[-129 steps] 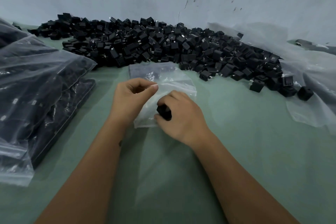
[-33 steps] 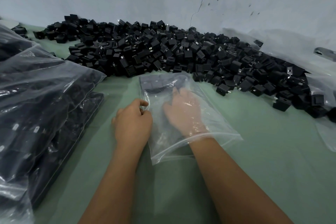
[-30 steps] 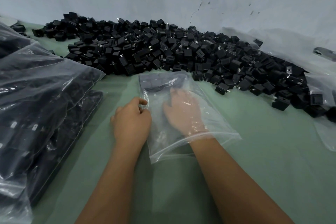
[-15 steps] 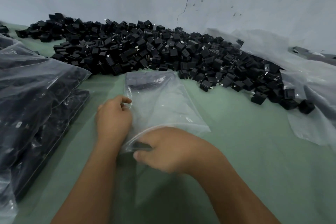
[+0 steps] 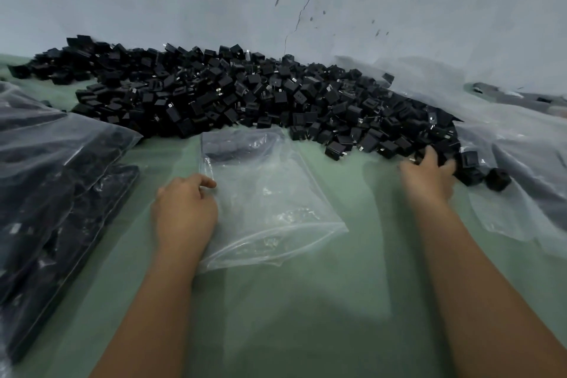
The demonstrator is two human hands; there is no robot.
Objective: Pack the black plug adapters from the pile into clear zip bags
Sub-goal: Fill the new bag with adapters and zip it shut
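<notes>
1. Far left: large clear plastic bags filled with black adapters, stacked on the pale green table surface.
2. Left hand: fingers curled, pinching the left edge of the clear zip bag. Bag lies flat on the table, open mouth toward the person, far end touching the pile.
3. Inside the zip bag: a few dark adapters at the far end, blurred through the plastic; can't count them.
4. Centre, along the cracked grey wall: big pile of small black plug adapters, running left to right across the table.
5. Right hand: reaching into the right end of the pile, fingers on adapters there. Motion-blurred, can't tell if it grips one.
6. Far right: crumpled clear plastic sheet under the pile's edge, loose black adapter cube on it.
</notes>
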